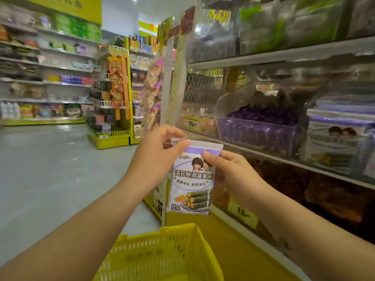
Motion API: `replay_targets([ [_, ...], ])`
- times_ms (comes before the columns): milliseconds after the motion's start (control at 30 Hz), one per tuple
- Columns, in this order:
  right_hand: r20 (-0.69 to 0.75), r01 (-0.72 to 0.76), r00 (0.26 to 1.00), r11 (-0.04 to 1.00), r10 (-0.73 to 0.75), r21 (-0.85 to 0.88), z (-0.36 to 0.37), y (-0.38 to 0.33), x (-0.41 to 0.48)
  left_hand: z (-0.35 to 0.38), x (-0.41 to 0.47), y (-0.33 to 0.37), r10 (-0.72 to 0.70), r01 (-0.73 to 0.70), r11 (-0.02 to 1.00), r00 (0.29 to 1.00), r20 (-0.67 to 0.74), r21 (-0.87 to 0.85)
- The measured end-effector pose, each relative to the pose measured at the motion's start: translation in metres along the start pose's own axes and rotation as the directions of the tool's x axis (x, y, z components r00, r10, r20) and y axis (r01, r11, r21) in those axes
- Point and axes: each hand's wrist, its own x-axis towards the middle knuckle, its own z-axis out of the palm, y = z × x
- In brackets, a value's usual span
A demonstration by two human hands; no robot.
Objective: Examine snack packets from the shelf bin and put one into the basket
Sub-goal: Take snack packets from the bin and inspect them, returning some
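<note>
A purple and white snack packet (192,179) with a picture of seaweed rolls hangs upright in front of me. My left hand (156,157) pinches its top left corner, and my right hand (229,171) pinches the top right edge. A yellow plastic basket (162,254) sits directly below the packet, near the bottom of the view. A clear shelf bin (257,132) full of purple packets stands on the shelf to the right, behind my hands.
Shelving (284,55) runs along the right, holding more clear bins and a bin of the same packets (334,138). Yellow price tags (241,213) stick to shelf edges. An end display (113,110) stands ahead, with open aisle floor (50,169) on the left.
</note>
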Motion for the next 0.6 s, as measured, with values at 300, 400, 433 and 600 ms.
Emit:
replay_targets([
  [300,-0.037,-0.189,0.979,0.964,0.199,0.185,0.013,0.087,0.016,0.031,-0.044,-0.095,-0.46,0.509,0.666,0.856,0.236,-0.546],
  [400,-0.072,-0.242,0.961,0.939,0.267,0.244,0.006,0.106,0.019,0.048,-0.045,-0.109,-0.509,0.539,0.596,0.827,0.239,-0.596],
  [433,-0.091,-0.261,0.952,0.93,0.293,0.259,0.002,0.111,0.02,0.054,-0.046,-0.113,-0.52,0.55,0.586,0.818,0.244,-0.595],
  [600,-0.104,-0.324,0.922,0.89,0.373,0.321,-0.011,0.126,0.027,0.073,-0.046,-0.129,-0.593,0.609,0.461,0.752,0.286,-0.645],
])
